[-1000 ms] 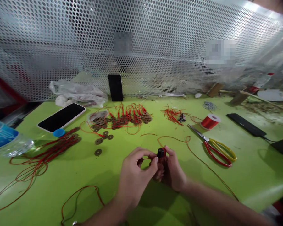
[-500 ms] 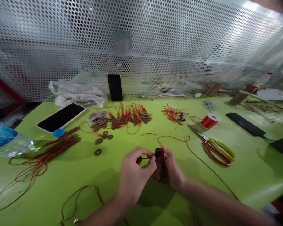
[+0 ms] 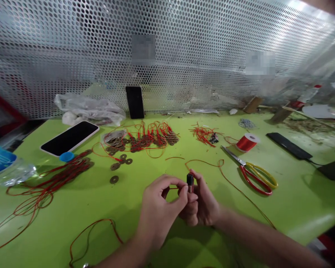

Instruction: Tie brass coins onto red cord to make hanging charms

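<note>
The lime-green bench (image 3: 72, 208) carries loose work all over, and low at its middle the two hands meet just above it. The right hand (image 3: 205, 204) is wrapped around a small lighter (image 3: 190, 180), fingers closed on its red body so that only the dark cap shows at the top; it looks hard, light and smooth, so a full wrap low on the body with the thumb free near the cap seems the sound hold. The left hand (image 3: 159, 208) has thumb and forefinger pinched together on the end of a thin red cord (image 3: 234, 188), right beside the lighter's cap. The cord is limp and slight, trailing off in a curve to the right across the bench; it will slip unless nipped close to its tip, and its end is likely to fray or melt easily. Farther back lie red-and-yellow scissors (image 3: 255, 175), a spool of red cord (image 3: 247, 142), a heap of strung brass coins (image 3: 145, 139) and a few loose coins (image 3: 114, 179).
</note>
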Tool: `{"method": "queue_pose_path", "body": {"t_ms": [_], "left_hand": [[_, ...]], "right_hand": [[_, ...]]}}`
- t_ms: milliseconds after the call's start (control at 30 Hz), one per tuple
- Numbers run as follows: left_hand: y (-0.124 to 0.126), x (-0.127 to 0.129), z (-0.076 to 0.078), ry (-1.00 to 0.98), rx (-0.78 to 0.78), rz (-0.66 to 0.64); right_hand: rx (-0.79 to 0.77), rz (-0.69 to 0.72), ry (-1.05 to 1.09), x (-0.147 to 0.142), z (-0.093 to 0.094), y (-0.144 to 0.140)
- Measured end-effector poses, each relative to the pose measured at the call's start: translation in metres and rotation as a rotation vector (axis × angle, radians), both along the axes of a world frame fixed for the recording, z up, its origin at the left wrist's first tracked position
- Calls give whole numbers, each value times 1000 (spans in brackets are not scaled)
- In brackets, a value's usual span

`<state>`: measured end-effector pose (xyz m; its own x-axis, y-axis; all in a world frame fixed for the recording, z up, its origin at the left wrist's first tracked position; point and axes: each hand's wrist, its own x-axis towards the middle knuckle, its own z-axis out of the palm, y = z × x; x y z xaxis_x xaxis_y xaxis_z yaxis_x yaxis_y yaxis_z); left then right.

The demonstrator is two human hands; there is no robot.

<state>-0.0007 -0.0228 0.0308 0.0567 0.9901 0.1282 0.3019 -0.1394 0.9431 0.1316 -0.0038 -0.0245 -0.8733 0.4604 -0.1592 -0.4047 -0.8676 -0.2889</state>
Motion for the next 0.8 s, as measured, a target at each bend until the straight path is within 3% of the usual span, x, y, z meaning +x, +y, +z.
{"method": "queue_pose_path", "body": {"t_ms": [167,467,700,800], "left_hand": [[-1,1,4,11,-17,20],[-2,2,3,14,1,2],[20,-20,-1,59,-27,193],[31,-31,-3,30,19,269]], "right_hand": [[52,11,78,1,2,-1],[138,-53,-32,1,5,-5],[2,-185,-297,9,19,12],[-25,-158,-425,14,23,23]]}}
